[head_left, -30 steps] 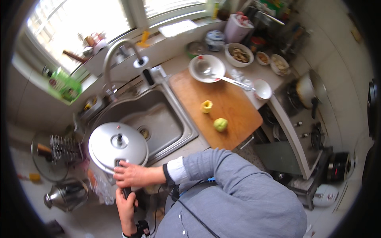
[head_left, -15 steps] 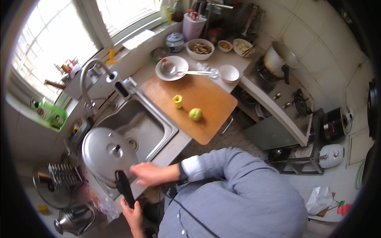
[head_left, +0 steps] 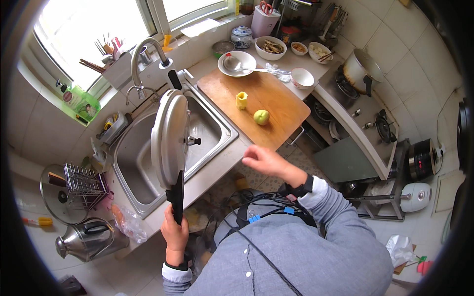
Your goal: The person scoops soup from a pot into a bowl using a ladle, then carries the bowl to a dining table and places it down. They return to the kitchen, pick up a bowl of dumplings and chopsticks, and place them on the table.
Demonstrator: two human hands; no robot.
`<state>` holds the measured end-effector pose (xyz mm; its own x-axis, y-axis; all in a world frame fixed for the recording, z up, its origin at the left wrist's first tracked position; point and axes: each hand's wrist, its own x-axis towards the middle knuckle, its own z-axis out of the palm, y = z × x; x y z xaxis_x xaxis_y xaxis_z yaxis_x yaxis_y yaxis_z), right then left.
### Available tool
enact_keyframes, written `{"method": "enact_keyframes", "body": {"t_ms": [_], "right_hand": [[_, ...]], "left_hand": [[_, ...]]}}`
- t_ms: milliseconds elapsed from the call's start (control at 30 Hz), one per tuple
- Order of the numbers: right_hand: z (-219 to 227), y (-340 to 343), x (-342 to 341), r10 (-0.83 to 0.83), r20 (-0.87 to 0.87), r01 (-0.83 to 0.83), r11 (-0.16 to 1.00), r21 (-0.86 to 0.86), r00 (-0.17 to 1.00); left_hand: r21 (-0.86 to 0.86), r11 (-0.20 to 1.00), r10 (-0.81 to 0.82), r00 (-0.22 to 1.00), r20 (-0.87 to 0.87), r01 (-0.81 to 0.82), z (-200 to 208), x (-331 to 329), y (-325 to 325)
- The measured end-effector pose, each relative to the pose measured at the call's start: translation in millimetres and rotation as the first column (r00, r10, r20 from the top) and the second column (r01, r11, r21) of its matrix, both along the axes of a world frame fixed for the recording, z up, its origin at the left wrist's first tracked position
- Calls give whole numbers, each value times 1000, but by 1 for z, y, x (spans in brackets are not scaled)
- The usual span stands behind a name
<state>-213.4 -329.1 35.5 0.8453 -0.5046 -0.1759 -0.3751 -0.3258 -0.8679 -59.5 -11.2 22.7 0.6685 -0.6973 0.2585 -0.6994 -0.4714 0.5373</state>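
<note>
My left hand (head_left: 175,232) grips the black handle (head_left: 177,200) of a silver pressure cooker lid (head_left: 170,133). The lid is held up nearly edge-on above the sink (head_left: 143,202), its black-tipped valve knob (head_left: 192,141) pointing right. My right hand (head_left: 266,161) is off the lid, in the air by the counter's front edge; it is empty, with its fingers loosely bent. Past it, a pale green round fruit or vegetable (head_left: 261,117) and a yellow cut piece (head_left: 241,100) rest on the wooden cutting board (head_left: 291,113).
Behind the board stand a white bowl with a ladle (head_left: 249,59) and several bowls of food. A faucet (head_left: 136,64) arches over the sink. A wire rack (head_left: 86,180) and a metal kettle (head_left: 89,239) are at left. A pot (head_left: 363,69) sits on the stove at right.
The lid has tipped from facing up to nearly on edge, uncovering more of the sink. My right hand has moved away from the lid's handle to the right; my left hand still grips it.
</note>
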Motion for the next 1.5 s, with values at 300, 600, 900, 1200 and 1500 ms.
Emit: {"method": "enact_keyframes", "body": {"t_ms": [300, 600, 900, 1200, 1500], "right_hand": [[-11, -56, -44, -220, 114, 198, 964, 177, 969], [-62, -225, -92, -715, 56, 612, 633, 473, 697], [-143, -388, -97, -859, -106, 594, 252, 764, 501], [-165, -413, -81, -847, -29, 593, 348, 726, 532], [-119, -332, -211, -861, 71, 511, 363, 779, 503]], "left_hand": [[-19, 996, -90, 990, 113, 92, 27, -12, -22], [-66, 996, -58, 988, 144, 68, 63, -59, -95], [-99, 983, -145, 984, 104, 155, 97, -120, -217], [-141, 941, -302, 951, 71, 309, 95, -154, -347], [-97, 909, -395, 913, 107, 405, 58, -161, -433]]}}
